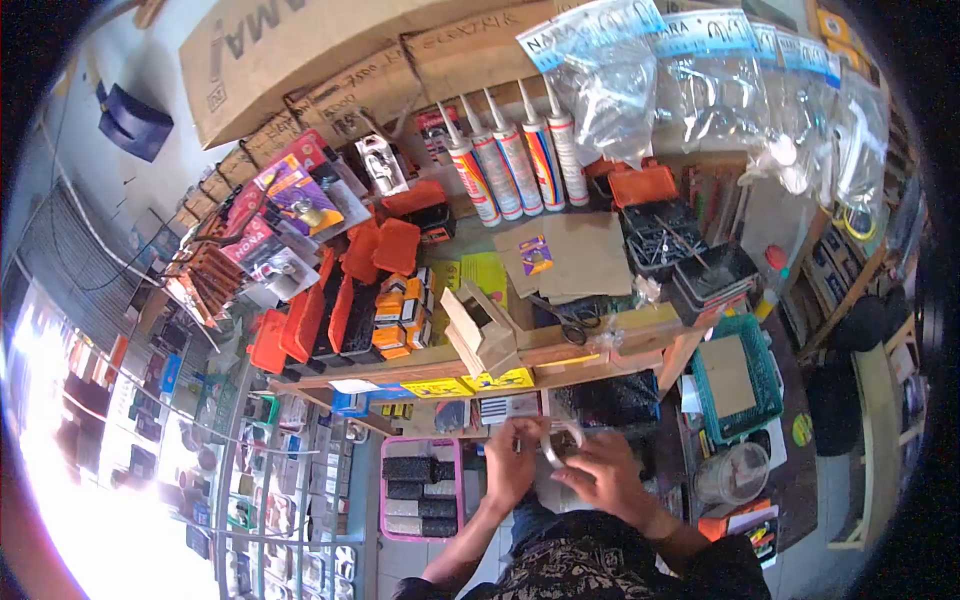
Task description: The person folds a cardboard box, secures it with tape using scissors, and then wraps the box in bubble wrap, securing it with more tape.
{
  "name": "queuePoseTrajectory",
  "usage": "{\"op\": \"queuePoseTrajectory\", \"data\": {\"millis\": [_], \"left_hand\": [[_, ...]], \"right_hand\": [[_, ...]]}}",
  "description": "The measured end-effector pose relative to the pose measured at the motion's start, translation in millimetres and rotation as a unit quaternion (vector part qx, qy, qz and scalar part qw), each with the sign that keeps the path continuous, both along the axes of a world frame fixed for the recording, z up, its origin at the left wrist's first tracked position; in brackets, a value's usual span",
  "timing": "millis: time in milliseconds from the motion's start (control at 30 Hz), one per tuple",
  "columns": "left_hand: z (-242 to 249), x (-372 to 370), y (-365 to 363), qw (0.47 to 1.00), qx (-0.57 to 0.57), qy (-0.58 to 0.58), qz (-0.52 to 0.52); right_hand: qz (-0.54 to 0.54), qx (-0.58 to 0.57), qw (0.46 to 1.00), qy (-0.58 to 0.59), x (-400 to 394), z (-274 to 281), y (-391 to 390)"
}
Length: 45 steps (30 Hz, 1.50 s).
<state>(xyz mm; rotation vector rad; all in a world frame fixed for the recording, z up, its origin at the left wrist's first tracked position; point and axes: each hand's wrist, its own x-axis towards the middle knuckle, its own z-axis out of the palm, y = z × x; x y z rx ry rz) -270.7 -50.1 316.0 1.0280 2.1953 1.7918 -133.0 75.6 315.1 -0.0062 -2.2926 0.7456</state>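
Near the lower middle of the head view, both hands are raised in front of the body. A pale ring-shaped roll [553, 450], which looks like tape, stands between them. My right hand [605, 477] pinches the roll's lower right side with thumb and fingers. My left hand [511, 460] is at the left of the roll, its fingers curled together; what they hold, if anything, is too small to tell. Beyond the hands is the front edge of a wooden shelf [590, 346], with an open cardboard box [480, 335] and black scissors [572, 325] on it.
Sealant tubes [510, 165] stand at the shelf's back. Orange-lidded bins [300, 315] line its left. Plastic bags [700, 90] hang at upper right. A pink-rimmed basket [383, 490] is low left; a green basket [708, 405] and clear jar [735, 473] are right.
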Motion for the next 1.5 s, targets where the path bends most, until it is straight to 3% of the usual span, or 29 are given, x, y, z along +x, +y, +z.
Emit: {"op": "queuePoseTrajectory", "data": {"millis": [67,133,200,233,300,333,400,500,633,833,900,933,967,1033,1067,1100,1167,1233,1367,1433,1500], "left_hand": [[-30.8,4.4,-8.6,0.991,-0.078,0.112,-0.011],[-43.0,13.7,-22.3,0.982,-0.134,0.115,-0.064],[-52.9,25.1,-39.3,0.942,-0.253,0.153,-0.157],[-52.5,33.1,-49.2,0.910,-0.311,0.192,-0.194],[-40.5,46.9,-62.3,0.870,-0.396,0.105,-0.276],[-56.4,49.9,-70.3,0.869,-0.397,0.107,-0.275],[-83.6,51.5,-82.1,0.924,-0.273,0.026,-0.268],[-63.9,53.5,-85.9,0.939,-0.249,0.026,-0.236],[-56.9,58.3,-95.1,0.933,-0.281,-0.003,-0.226],[-54.4,61.6,-105.9,0.936,-0.286,-0.036,-0.200],[-64.2,59.6,-109.8,0.936,-0.289,-0.007,-0.203],[-55.0,61.2,-107.5,0.940,-0.270,0.005,-0.207],[-52.9,60.3,-106.5,0.936,-0.276,-0.004,-0.219],[-53.9,57.6,-105.2,0.934,-0.244,0.005,-0.262],[-50.2,58.3,-103.1,0.930,-0.248,-0.005,-0.271],[-45.9,57.1,-99.7,0.924,-0.260,-0.015,-0.278],[-42.1,58.3,-97.6,0.917,-0.276,-0.029,-0.286],[-40.8,56.8,-94.0,0.920,-0.259,-0.009,-0.295],[-41.2,48.8,-86.5,0.900,-0.311,-0.048,-0.301],[-33.3,46.9,-79.8,0.901,-0.315,-0.062,-0.291],[-29.7,44.6,-75.8,0.901,-0.316,-0.062,-0.292]], "right_hand": [[0.015,-0.040,0.999,-0.022,10.6,-18.2,-11.2],[0.077,-0.309,0.923,-0.214,25.4,-39.4,-27.5],[0.093,-0.345,0.864,-0.355,42.7,-72.3,-45.3],[0.091,-0.341,0.868,-0.350,48.4,-78.8,-49.4],[0.137,-0.370,0.790,-0.468,60.3,-79.7,-57.3],[0.138,-0.370,0.791,-0.466,64.2,-69.9,-56.9],[0.141,-0.477,0.741,-0.451,67.4,-50.3,-54.0],[0.202,-0.425,0.743,-0.476,65.1,-81.2,-54.4],[0.222,-0.383,0.749,-0.492,53.3,-94.4,-62.4],[0.331,-0.394,0.692,-0.506,41.1,-83.1,-42.0],[0.452,-0.270,0.718,-0.455,27.0,-71.5,-18.9],[0.378,-0.216,0.786,-0.438,17.0,-63.2,-5.6],[0.322,-0.210,0.848,-0.365,12.1,-10.0,12.0],[0.215,-0.209,0.908,-0.294,-7.9,38.8,45.5],[0.178,-0.201,0.941,-0.206,-22.4,28.2,65.8],[0.121,-0.206,0.947,-0.216,-31.8,50.5,80.2],[0.033,-0.168,0.981,-0.087,-62.6,47.3,110.0],[-0.011,-0.113,0.992,-0.051,-85.5,42.7,136.6],[-0.057,-0.040,0.997,-0.040,-115.6,27.3,153.8],[-0.114,0.089,0.983,-0.114,-118.7,50.3,138.5],[-0.128,0.078,0.983,-0.110,-123.8,56.7,126.4]]}}
